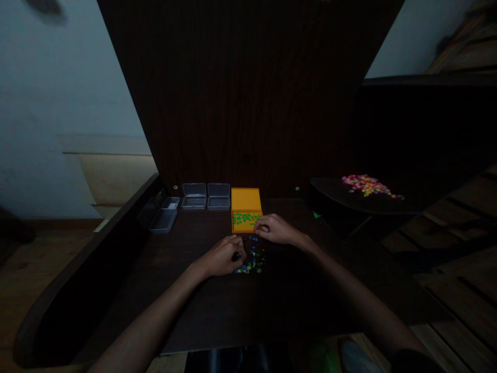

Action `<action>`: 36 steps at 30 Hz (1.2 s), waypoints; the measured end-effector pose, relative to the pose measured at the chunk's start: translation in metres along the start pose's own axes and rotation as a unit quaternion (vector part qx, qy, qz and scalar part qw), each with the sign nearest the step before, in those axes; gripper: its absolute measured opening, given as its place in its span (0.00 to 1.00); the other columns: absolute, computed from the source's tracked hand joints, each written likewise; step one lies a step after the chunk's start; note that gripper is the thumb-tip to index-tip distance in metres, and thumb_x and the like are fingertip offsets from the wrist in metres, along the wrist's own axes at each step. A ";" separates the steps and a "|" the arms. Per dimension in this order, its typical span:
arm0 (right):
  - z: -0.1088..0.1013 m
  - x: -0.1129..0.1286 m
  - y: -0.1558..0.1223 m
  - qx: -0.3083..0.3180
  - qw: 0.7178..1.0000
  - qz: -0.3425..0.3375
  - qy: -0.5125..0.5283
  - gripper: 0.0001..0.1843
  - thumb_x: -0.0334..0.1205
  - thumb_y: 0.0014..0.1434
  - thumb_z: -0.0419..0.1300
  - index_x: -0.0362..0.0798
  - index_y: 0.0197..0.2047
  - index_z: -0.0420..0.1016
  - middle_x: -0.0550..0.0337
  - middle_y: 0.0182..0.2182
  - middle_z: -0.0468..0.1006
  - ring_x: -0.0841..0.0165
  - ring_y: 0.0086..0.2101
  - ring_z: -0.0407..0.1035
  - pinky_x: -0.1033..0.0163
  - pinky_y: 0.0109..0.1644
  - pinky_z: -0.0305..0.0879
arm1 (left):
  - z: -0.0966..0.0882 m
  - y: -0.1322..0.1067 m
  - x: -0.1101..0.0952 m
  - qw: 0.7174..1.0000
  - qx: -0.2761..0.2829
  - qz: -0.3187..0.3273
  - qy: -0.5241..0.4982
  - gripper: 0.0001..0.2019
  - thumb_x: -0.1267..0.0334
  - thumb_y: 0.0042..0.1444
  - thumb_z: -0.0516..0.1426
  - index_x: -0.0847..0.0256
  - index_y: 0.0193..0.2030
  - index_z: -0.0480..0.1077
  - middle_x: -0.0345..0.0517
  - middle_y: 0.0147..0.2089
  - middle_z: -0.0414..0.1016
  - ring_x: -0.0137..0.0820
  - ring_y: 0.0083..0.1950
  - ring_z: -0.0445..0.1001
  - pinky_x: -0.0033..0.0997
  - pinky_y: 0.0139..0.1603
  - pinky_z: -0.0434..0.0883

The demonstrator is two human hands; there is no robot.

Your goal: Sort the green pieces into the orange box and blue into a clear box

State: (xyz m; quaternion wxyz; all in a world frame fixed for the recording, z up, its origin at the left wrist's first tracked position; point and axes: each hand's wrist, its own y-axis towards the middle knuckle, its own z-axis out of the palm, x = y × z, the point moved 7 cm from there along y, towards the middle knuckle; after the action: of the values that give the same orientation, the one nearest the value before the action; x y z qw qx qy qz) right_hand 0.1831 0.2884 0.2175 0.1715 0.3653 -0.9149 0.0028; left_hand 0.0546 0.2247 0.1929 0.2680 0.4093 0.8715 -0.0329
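Observation:
An orange box (245,199) with its lid raised stands at the middle of the dark desk, and many small green pieces (244,217) lie inside it. Over the box's front right corner is my right hand (274,229), its fingers pinched together; whatever they hold is too small to make out. My left hand (226,255) rests on the desk in front of the box, fingers curled in a pinch at the left side of a scattered pile of small blue, green and yellowish pieces (254,265). Any piece between those fingers is hidden.
Several clear plastic boxes (194,202) with raised lids stand left of the orange box, one (163,220) nearer the desk's left side wall (97,259). A heap of pink and yellow pieces (365,185) lies on a shelf at right. A tall dark panel (244,103) rises behind.

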 end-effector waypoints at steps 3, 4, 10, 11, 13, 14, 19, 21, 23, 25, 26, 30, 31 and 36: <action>0.007 0.015 -0.015 0.043 0.998 -0.032 0.028 0.08 0.33 0.56 0.58 0.45 0.35 0.79 0.63 0.24 0.73 0.75 0.25 0.63 0.70 0.31 0.53 | -0.001 -0.001 0.001 1.000 0.005 -0.001 -0.005 0.06 0.69 0.54 0.55 0.60 0.34 0.74 0.43 0.38 0.72 0.32 0.44 0.70 0.31 0.51 0.65; 0.011 0.018 -0.019 0.057 0.997 -0.035 0.031 0.07 0.33 0.56 0.59 0.45 0.35 0.79 0.64 0.24 0.72 0.75 0.25 0.63 0.70 0.31 0.53 | -0.001 -0.001 0.001 1.000 0.006 -0.001 -0.005 0.06 0.69 0.54 0.55 0.59 0.34 0.74 0.43 0.38 0.72 0.32 0.44 0.70 0.31 0.51 0.65; 0.029 0.024 -0.030 0.109 0.994 -0.025 0.005 0.10 0.35 0.56 0.58 0.49 0.39 0.79 0.62 0.30 0.77 0.72 0.30 0.67 0.68 0.33 0.54 | -0.001 0.000 0.003 1.000 0.013 -0.001 -0.013 0.05 0.68 0.55 0.56 0.60 0.32 0.74 0.42 0.37 0.73 0.31 0.43 0.70 0.30 0.50 0.65; 0.031 0.024 -0.029 0.112 0.993 -0.020 0.000 0.10 0.35 0.56 0.58 0.50 0.40 0.79 0.62 0.30 0.77 0.71 0.30 0.67 0.68 0.33 0.54 | -0.001 0.000 0.004 1.000 0.014 -0.001 -0.015 0.05 0.68 0.55 0.56 0.60 0.32 0.73 0.42 0.37 0.73 0.31 0.43 0.70 0.30 0.50 0.65; 0.032 0.024 -0.028 0.117 0.993 -0.013 -0.006 0.11 0.34 0.55 0.58 0.50 0.40 0.79 0.62 0.30 0.77 0.71 0.31 0.68 0.68 0.34 0.55 | -0.001 0.000 0.004 1.000 0.015 0.001 -0.017 0.05 0.68 0.56 0.55 0.60 0.32 0.72 0.42 0.37 0.72 0.31 0.42 0.70 0.30 0.50 0.65; 0.032 0.024 -0.028 0.117 0.993 -0.013 -0.010 0.11 0.33 0.55 0.58 0.50 0.40 0.79 0.62 0.30 0.77 0.70 0.31 0.68 0.68 0.34 0.55 | -0.001 0.000 0.004 1.000 0.014 0.004 -0.017 0.05 0.68 0.56 0.54 0.60 0.32 0.71 0.43 0.37 0.72 0.31 0.42 0.70 0.30 0.50 0.65; 0.031 0.029 -0.027 0.114 0.993 -0.025 -0.023 0.10 0.32 0.56 0.56 0.50 0.37 0.79 0.60 0.33 0.78 0.69 0.34 0.69 0.67 0.36 0.57 | -0.002 -0.001 0.004 1.000 0.009 0.006 -0.028 0.07 0.66 0.60 0.50 0.61 0.34 0.68 0.45 0.38 0.70 0.31 0.43 0.69 0.30 0.48 0.66; 0.030 0.030 -0.027 0.111 0.993 -0.030 -0.018 0.10 0.32 0.56 0.57 0.50 0.36 0.79 0.60 0.32 0.78 0.70 0.33 0.69 0.67 0.35 0.57 | -0.005 -0.001 0.005 0.999 0.001 0.003 -0.043 0.07 0.65 0.62 0.50 0.61 0.35 0.67 0.45 0.38 0.69 0.31 0.43 0.68 0.31 0.48 0.66; 0.028 0.030 -0.027 0.101 0.994 -0.038 -0.005 0.08 0.32 0.56 0.57 0.49 0.36 0.78 0.61 0.31 0.77 0.71 0.31 0.68 0.68 0.34 0.56 | -0.009 0.000 0.006 0.998 -0.012 0.000 -0.056 0.07 0.65 0.63 0.49 0.61 0.36 0.66 0.45 0.39 0.70 0.31 0.43 0.68 0.31 0.48 0.67; 0.022 0.027 -0.026 0.078 0.996 -0.043 0.021 0.07 0.32 0.56 0.58 0.48 0.36 0.78 0.62 0.30 0.76 0.72 0.29 0.67 0.68 0.34 0.56 | -0.014 0.001 0.009 0.997 -0.031 -0.006 -0.063 0.07 0.65 0.63 0.49 0.60 0.38 0.66 0.45 0.39 0.70 0.31 0.43 0.69 0.31 0.48 0.67; 0.018 0.025 -0.025 0.062 0.997 -0.041 0.036 0.07 0.32 0.56 0.58 0.47 0.37 0.77 0.62 0.30 0.76 0.72 0.29 0.66 0.69 0.34 0.57 | -0.018 0.002 0.011 0.997 -0.043 -0.012 -0.064 0.07 0.65 0.64 0.48 0.61 0.38 0.66 0.44 0.39 0.70 0.31 0.43 0.69 0.31 0.48 0.67; 0.000 0.006 -0.016 -0.012 0.997 -0.007 0.081 0.06 0.32 0.57 0.58 0.43 0.36 0.77 0.60 0.29 0.75 0.72 0.28 0.65 0.69 0.33 0.58 | -0.031 0.008 0.021 0.993 -0.100 -0.028 -0.061 0.07 0.65 0.64 0.49 0.61 0.39 0.67 0.45 0.39 0.72 0.32 0.43 0.70 0.31 0.47 0.67; -0.004 0.001 -0.013 -0.028 0.996 0.006 0.088 0.06 0.32 0.56 0.58 0.43 0.35 0.77 0.59 0.28 0.75 0.72 0.27 0.65 0.69 0.32 0.57 | -0.034 0.011 0.023 0.991 -0.115 -0.028 -0.060 0.07 0.65 0.63 0.49 0.61 0.40 0.67 0.45 0.40 0.73 0.32 0.44 0.71 0.31 0.47 0.67; -0.009 -0.026 0.003 -0.071 0.989 0.064 0.109 0.06 0.30 0.54 0.58 0.41 0.33 0.77 0.61 0.26 0.74 0.74 0.25 0.64 0.70 0.29 0.56 | -0.039 0.027 0.036 0.984 -0.168 -0.036 -0.039 0.05 0.69 0.61 0.50 0.62 0.38 0.67 0.47 0.39 0.74 0.33 0.43 0.71 0.32 0.46 0.68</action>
State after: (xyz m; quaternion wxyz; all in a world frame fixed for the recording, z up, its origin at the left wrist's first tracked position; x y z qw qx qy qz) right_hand 0.2014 0.3092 0.2182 0.2957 0.2901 -0.9101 -0.0115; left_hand 0.0388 0.2784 0.2131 0.3651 0.3252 0.8679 0.0882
